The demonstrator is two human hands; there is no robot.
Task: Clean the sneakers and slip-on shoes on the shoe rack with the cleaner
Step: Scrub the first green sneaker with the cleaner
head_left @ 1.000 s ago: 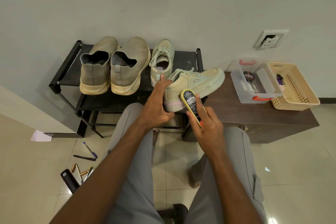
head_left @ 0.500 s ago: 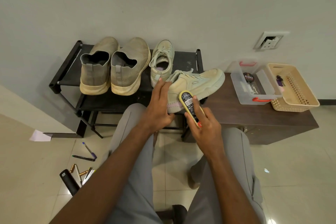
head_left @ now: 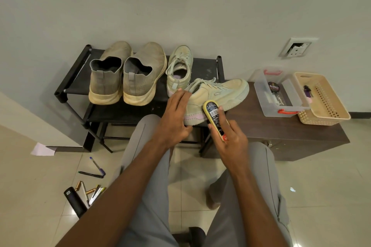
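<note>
The slip-on shoes [head_left: 128, 78] stand untouched at the shoe rack's [head_left: 70, 80] left end. Your left hand [head_left: 172, 118] lies flat, fingers extended, steadying the sneaker [head_left: 216, 94] at the rack's right edge. Your right hand [head_left: 230, 136] grips the cleaner [head_left: 213, 114], its tip against the sneaker's side. Next, likely rub along the sole.

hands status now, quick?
Left hand: open, flat against the sneaker heel.
Right hand: closed on the yellow cleaner bottle.
</note>
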